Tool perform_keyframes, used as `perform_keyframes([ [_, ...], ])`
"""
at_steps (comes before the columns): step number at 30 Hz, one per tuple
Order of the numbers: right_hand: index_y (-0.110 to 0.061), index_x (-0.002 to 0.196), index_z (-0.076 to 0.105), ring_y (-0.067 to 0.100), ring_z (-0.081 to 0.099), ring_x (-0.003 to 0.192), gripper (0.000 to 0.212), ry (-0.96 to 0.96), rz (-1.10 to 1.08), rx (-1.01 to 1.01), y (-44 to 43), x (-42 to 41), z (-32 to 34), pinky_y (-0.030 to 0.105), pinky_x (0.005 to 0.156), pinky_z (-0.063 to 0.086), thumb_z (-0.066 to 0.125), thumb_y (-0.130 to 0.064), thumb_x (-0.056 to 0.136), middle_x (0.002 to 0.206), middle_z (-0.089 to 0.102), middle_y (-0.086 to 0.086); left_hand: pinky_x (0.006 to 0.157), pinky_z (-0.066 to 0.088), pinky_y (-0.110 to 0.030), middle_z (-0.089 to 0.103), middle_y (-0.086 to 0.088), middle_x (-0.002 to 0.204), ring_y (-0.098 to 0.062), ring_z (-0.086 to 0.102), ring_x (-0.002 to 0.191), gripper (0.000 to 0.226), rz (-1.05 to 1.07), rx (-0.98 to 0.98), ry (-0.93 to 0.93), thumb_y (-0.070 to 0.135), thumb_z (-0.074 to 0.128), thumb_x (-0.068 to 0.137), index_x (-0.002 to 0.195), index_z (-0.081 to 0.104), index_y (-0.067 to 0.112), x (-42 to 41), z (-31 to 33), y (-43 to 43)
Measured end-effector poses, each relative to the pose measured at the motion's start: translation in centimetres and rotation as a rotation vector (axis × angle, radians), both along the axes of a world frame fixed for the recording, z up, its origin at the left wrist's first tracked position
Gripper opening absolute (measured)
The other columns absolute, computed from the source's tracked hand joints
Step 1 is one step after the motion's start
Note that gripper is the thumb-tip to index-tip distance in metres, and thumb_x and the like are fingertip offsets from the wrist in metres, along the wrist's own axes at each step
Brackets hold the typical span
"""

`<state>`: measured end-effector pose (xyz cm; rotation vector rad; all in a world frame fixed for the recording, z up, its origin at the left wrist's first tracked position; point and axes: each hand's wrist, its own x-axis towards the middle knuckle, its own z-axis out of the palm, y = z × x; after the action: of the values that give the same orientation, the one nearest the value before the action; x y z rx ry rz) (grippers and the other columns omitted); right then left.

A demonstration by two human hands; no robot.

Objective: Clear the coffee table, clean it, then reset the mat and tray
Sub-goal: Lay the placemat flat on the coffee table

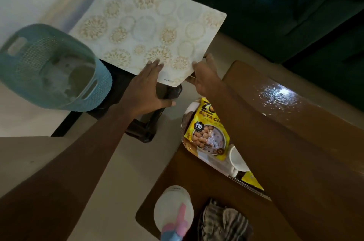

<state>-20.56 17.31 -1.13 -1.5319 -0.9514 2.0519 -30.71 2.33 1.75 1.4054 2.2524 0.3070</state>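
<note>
A white mat (149, 28) with gold lace-like circles is held out past the far-left end of the brown coffee table (295, 132), above a black stool. My left hand (145, 89) grips its near edge with fingers on top. My right hand (204, 75) pinches the mat's near right corner. On the table lies a tray (188, 114) holding a yellow snack packet (206, 132) and a white cup (237, 159). A spray bottle (173, 211) with a pink and blue trigger and a striped cloth (226, 221) sit at the table's near end.
A teal perforated basket (53, 67) rests on the black stool (141, 128) to the left. A dark green sofa (275, 4) runs along the far right. A light patch glints on the tabletop. Pale floor surrounds the table.
</note>
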Motion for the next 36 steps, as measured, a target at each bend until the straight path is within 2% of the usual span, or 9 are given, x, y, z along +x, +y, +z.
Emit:
perform_keyframes([
  [4, -0.013, 0.116, 0.054, 0.026, 0.066, 0.096, 0.034, -0.098, -0.063, 0.110, 1.8, 4.9, 3.0, 0.048, 0.071, 0.062, 0.045, 0.008, 0.092, 0.114, 0.063, 0.007, 0.119, 0.021, -0.046, 0.015, -0.003, 0.163, -0.021, 0.010, 0.150, 0.109, -0.115, 0.005, 0.072, 0.044, 0.083, 0.070, 0.154, 0.021, 0.014, 2.2, 2.7, 0.6],
  [7, -0.023, 0.090, 0.059, 0.030, 0.068, 0.095, 0.032, -0.137, -0.121, 0.183, 3.2, 10.6, 5.8, 0.056, 0.074, 0.060, 0.057, 0.008, 0.080, 0.104, 0.068, 0.006, 0.119, 0.021, -0.045, 0.020, -0.005, 0.161, -0.023, 0.014, 0.149, 0.088, -0.124, 0.063, 0.107, 0.018, 0.075, 0.080, 0.152, 0.025, 0.012, 5.0, 5.8, 1.5],
  [9, -0.023, 0.089, 0.059, 0.032, 0.068, 0.098, 0.034, -0.108, -0.142, 0.187, 3.1, 14.6, 8.5, 0.057, 0.079, 0.059, 0.061, 0.010, 0.079, 0.103, 0.068, 0.006, 0.120, 0.020, -0.043, 0.022, -0.005, 0.161, -0.022, 0.014, 0.149, 0.078, -0.120, 0.100, 0.104, 0.008, 0.066, 0.084, 0.152, 0.028, 0.012, 7.0, 7.9, 2.1],
  [16, -0.021, 0.095, 0.056, 0.028, 0.069, 0.098, 0.035, -0.001, -0.320, 0.112, -1.1, 29.7, 16.1, 0.051, 0.079, 0.059, 0.046, 0.013, 0.093, 0.113, 0.067, 0.010, 0.119, 0.019, -0.041, 0.015, -0.003, 0.163, -0.021, 0.010, 0.150, 0.078, -0.404, 0.080, 0.234, 0.004, 0.056, 0.087, 0.155, 0.019, 0.015, 17.9, 14.9, 2.8],
  [20, -0.022, 0.098, 0.058, 0.022, 0.069, 0.100, 0.034, -0.059, -0.359, 0.138, -4.4, 39.4, 18.6, 0.046, 0.083, 0.059, 0.045, 0.009, 0.097, 0.115, 0.068, 0.006, 0.119, 0.017, -0.039, 0.005, -0.002, 0.164, -0.020, 0.004, 0.151, 0.089, -0.553, 0.057, 0.330, 0.006, 0.060, 0.082, 0.156, 0.011, 0.015, 25.6, 17.5, 1.1],
  [25, -0.021, 0.107, 0.060, 0.018, 0.070, 0.098, 0.031, -0.082, -0.365, 0.123, -8.8, 51.1, 19.4, 0.037, 0.073, 0.060, 0.045, 0.004, 0.101, 0.113, 0.068, 0.001, 0.122, 0.011, -0.037, -0.006, 0.002, 0.164, -0.018, -0.005, 0.150, 0.098, -0.611, 0.007, 0.332, 0.001, 0.059, 0.080, 0.155, -0.001, 0.019, 36.3, 17.7, -2.7],
  [29, -0.019, 0.102, 0.060, 0.024, 0.070, 0.099, 0.029, -0.134, -0.410, 0.071, -12.5, 59.5, 17.8, 0.043, 0.076, 0.060, 0.044, 0.005, 0.101, 0.114, 0.069, 0.005, 0.122, 0.004, -0.034, -0.011, 0.004, 0.163, -0.014, -0.010, 0.149, 0.098, -0.633, -0.018, 0.221, -0.002, 0.053, 0.079, 0.155, -0.004, 0.022, 45.1, 15.6, -6.6],
  [33, -0.015, 0.104, 0.060, 0.020, 0.072, 0.089, 0.025, -0.207, -0.448, 0.042, -15.5, 66.3, 15.7, 0.038, 0.067, 0.060, 0.046, 0.005, 0.100, 0.109, 0.070, 0.006, 0.123, 0.008, -0.037, -0.007, 0.002, 0.164, -0.015, -0.007, 0.150, 0.092, -0.675, -0.018, 0.144, 0.001, 0.051, 0.081, 0.156, 0.000, 0.020, 51.7, 12.6, -9.1],
  [36, -0.016, 0.105, 0.060, 0.022, 0.072, 0.092, 0.024, -0.277, -0.472, 0.023, -17.2, 70.4, 13.7, 0.040, 0.070, 0.060, 0.046, 0.003, 0.101, 0.110, 0.069, 0.005, 0.121, 0.003, -0.033, -0.007, 0.003, 0.164, -0.014, -0.007, 0.150, 0.088, -0.740, -0.040, 0.114, 0.012, 0.053, 0.086, 0.156, 0.000, 0.020, 55.2, 10.4, -10.3],
])
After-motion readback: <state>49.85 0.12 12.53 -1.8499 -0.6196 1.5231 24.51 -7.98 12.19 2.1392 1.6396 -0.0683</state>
